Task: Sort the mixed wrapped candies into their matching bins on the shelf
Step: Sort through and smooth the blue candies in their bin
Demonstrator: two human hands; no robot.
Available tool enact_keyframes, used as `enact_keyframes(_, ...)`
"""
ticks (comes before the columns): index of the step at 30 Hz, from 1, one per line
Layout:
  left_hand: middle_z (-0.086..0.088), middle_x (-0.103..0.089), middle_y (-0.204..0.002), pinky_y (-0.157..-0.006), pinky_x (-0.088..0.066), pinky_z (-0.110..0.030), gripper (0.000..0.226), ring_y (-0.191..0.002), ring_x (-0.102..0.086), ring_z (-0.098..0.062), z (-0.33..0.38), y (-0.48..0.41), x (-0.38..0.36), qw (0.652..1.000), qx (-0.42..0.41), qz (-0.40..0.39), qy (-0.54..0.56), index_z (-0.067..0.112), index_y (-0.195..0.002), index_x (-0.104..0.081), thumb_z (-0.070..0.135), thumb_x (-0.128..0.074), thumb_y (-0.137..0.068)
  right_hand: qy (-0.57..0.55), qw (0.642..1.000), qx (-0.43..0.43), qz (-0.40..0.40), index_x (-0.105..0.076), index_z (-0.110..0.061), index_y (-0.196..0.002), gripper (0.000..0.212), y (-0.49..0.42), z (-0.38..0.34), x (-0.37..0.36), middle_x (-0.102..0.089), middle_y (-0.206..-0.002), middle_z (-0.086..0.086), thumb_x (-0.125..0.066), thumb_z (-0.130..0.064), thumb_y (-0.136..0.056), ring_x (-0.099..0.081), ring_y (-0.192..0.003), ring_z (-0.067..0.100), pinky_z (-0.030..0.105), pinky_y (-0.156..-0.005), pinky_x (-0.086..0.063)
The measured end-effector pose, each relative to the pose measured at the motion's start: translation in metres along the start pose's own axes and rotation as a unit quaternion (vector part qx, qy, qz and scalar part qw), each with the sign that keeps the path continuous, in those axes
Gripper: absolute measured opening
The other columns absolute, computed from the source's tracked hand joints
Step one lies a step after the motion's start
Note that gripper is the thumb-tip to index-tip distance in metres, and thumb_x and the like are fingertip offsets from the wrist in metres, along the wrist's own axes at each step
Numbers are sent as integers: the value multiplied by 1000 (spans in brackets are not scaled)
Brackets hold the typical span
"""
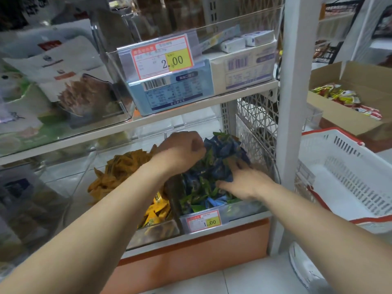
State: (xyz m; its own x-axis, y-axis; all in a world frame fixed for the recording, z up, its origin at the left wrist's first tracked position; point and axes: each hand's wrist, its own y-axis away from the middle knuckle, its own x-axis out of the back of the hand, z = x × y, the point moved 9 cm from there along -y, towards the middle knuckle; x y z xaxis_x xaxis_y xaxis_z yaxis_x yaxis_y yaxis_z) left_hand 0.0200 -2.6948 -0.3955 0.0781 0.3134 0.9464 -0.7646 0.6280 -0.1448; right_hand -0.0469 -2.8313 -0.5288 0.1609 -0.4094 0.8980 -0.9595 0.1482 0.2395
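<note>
- Fingers [198,143] of my left hand [182,150] are curled into a fist. A bunch of blue candies [224,145] sticks out on the fist's right side, gripped and lifted above the pile.
- Fingers [244,169] of my right hand [246,183] reach down into the same pile. A blue wrapper lies over the tips, so I cannot tell whether they pinch anything or only rest there.
- Both hands are over the right bin [244,209], a clear one at the right end of the lower shelf [212,229]. My left forearm crosses in front of the bin beside it.
- The right bin holds the mixed heap. Green candies [199,196] lie jumbled among blue ones, piled toward the front wall.
- A price tag [204,223] reading 1.00 is fixed on that bin's front.
- Just to the left, touching it, stands the left bin [157,232], also clear. It holds yellow candies [158,209] at the front and orange-brown ones [123,166] heaped behind.
- On the upper shelf [191,109] a clear tray carries a blue carton [169,90] and a white carton [241,68] side by side. A 2.00 tag [162,57] is clipped to the tray's front.
- Right of the shelf post, well apart from the bins, I see a white basket [339,149] with red trim.
- Behind the basket sits an open cardboard box [331,112] with red and yellow packets [343,96] inside.
</note>
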Motion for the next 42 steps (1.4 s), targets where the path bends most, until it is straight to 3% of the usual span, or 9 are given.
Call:
enact_keyframes(8,-10,-47,-148,-106,-41,-39,54,-130,-48,-29,40,-135,-111,992,-8,-122,-19,18,-144,-45,43,-54,-97,5,999,35,-29,-22,-41,-155,83,-8,1,-9,-12,-167,1,-35,-80,-83,-26,-148,32,48,-115,-32)
enact_keyframes(12,-10,-54,-140,-100,-44,-38,43,-123,-52,-28,28,-133,-128,982,-44,-164,-84,19,-135,-55,36,-59,-96,20,1000,12,-17,-21,-37,-155,89,-6,9,-3,-16,-165,10,-36,-82,-80,-15,-149,38,53,-117,-26)
enact_keyframes(16,-1,-58,-137,-99,-41,-33,39,-120,-53,-21,13,-113,-118,957,-100,-229,-146,25,-134,-59,36,-58,-97,-4,1000,8,-14,-31,-39,-149,82,-2,10,-3,-35,-155,15,-40,-81,-79,-37,-138,39,48,-107,-40)
enact_keyframes(19,0,-65,-125,-92,-42,-29,32,-109,-57,-17,0,-111,-118,954,-61,-262,-130,25,-121,-68,41,-57,-96,-18,1000,10,-1,-35,-37,-147,81,-2,9,-2,-35,-153,14,-42,-79,-78,-30,-141,38,53,-110,-34)
enact_keyframes(23,-11,-64,-100,-71,-46,-33,36,-87,-60,-24,17,-133,-113,984,-37,-141,-100,12,-81,-60,41,-50,-99,-29,1000,1,10,-37,-30,-146,81,-1,8,-3,-34,-151,12,-44,-76,-79,-32,-138,39,52,-107,-38)
enact_keyframes(26,-14,-62,-114,-78,-47,-35,18,-101,-59,-31,37,-145,-113,998,-53,-42,-19,9,-104,-58,24,-58,-94,-28,999,-2,24,-38,-27,-144,79,1,8,-1,-38,-147,13,-46,-74,-81,-36,-134,40,50,-103,-41)
enact_keyframes(32,-13,-63,-124,-95,-47,-35,34,-114,-59,-28,24,-154,-146,995,-23,-97,-20,9,-124,-61,19,-67,-92,-38,999,5,34,-41,-28,-143,77,0,9,1,-41,-143,13,-49,-73,-81,-38,-132,39,49,-102,-42)
enact_keyframes(37,-5,-67,-108,-83,-50,-34,15,-101,-63,-24,21,-145,-119,997,-30,-49,-49,15,-97,-77,25,-67,-91,-29,999,6,34,-41,-27,-143,78,1,8,2,-42,-142,13,-48,-74,-80,-39,-131,39,48,-101,-43)
enact_keyframes(42,-5,-70,-104,-83,-55,-40,16,-89,-67,-22,15,-95,-51,989,12,67,131,12,-97,-71,22,-59,-96,10,997,28,77,-46,-23,-140,74,10,-1,14,-45,-141,12,-48,-71,-83,-40,-130,37,47,-101,-43)
